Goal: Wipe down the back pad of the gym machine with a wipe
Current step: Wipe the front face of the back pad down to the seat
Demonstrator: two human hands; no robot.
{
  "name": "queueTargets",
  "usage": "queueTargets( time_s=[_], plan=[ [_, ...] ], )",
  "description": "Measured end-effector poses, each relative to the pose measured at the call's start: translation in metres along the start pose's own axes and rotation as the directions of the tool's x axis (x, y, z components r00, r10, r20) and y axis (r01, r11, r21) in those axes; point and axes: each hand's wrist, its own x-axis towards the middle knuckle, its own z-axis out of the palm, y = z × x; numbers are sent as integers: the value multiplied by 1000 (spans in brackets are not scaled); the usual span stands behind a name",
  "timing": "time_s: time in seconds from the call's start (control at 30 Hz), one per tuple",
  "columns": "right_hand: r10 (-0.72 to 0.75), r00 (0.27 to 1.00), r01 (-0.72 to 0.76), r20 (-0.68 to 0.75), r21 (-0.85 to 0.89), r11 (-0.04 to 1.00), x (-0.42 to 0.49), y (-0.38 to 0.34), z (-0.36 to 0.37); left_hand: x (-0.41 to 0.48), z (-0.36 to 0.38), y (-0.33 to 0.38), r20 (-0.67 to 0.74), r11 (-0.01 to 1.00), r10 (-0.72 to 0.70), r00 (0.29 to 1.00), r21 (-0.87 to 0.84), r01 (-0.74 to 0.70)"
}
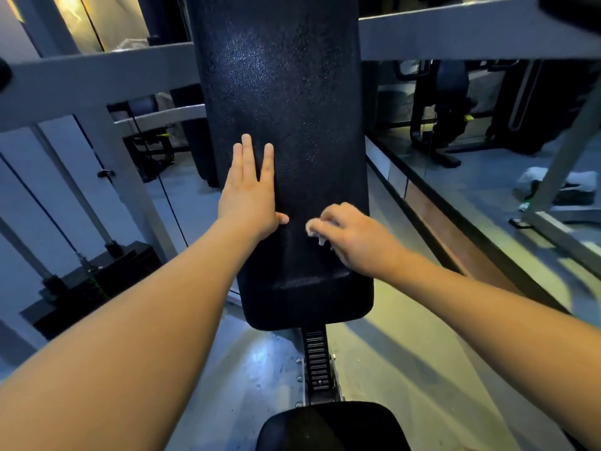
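A tall black textured back pad (286,109) stands upright in the middle of the view. My left hand (250,190) lies flat against the pad's left side, fingers spread and pointing up, holding nothing. My right hand (351,236) presses a small crumpled white wipe (314,230) against the lower right part of the pad. Only the wipe's left edge shows past my fingers.
The black seat pad (331,424) sits below, joined by a notched adjustment post (316,362). Grey frame bars (97,73) cross behind the pad. A weight stack (91,281) with cables stands at the left. A mirror wall (487,118) is at the right, with white towels (559,183) on the floor.
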Motion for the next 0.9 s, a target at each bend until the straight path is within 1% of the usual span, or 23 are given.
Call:
queueTargets(
  time_s=[0.07,0.13,0.17,0.23,0.3,0.37,0.43,0.5,0.63,0.7,0.77,0.9],
  plan=[
    [92,982,-98,-164,-25,995,32,23,-27,-1,-2,2,-1,1000,-17,1000,-8,17],
    [176,937,-205,-303,-67,976,56,46,-44,0,-3,2,7,999,-17,1000,-33,18],
    [203,924,-245,-323,-94,965,61,52,-46,0,-3,2,5,999,-17,1000,-45,18],
    [214,924,-268,-316,-140,953,58,52,-39,1,-1,1,2,998,-15,1000,-59,15],
    [222,923,-270,-315,-119,955,48,48,-30,2,1,0,1,998,-18,1000,-64,18],
    [225,907,-271,-355,-83,959,50,50,-28,4,3,0,-3,998,-25,1000,-66,25],
    [223,888,-281,-403,-90,955,60,56,-28,4,5,0,-3,998,-24,1000,-65,24],
    [254,869,-312,-424,-72,947,67,57,-27,4,5,1,-4,998,-23,1000,-57,22],
    [310,853,-349,-420,-15,937,68,50,-19,5,5,3,-8,1000,-24,1000,-11,24],
    [299,872,-334,-387,-25,942,57,43,-13,4,4,5,-9,1000,-30,1000,0,30],
    [271,902,-299,-337,-31,954,37,33,-4,4,5,7,-7,999,-34,999,-26,33],
    [261,946,-260,-191,30,965,-18,3,22,-1,6,14,5,996,-24,1000,-90,25]
  ],
)
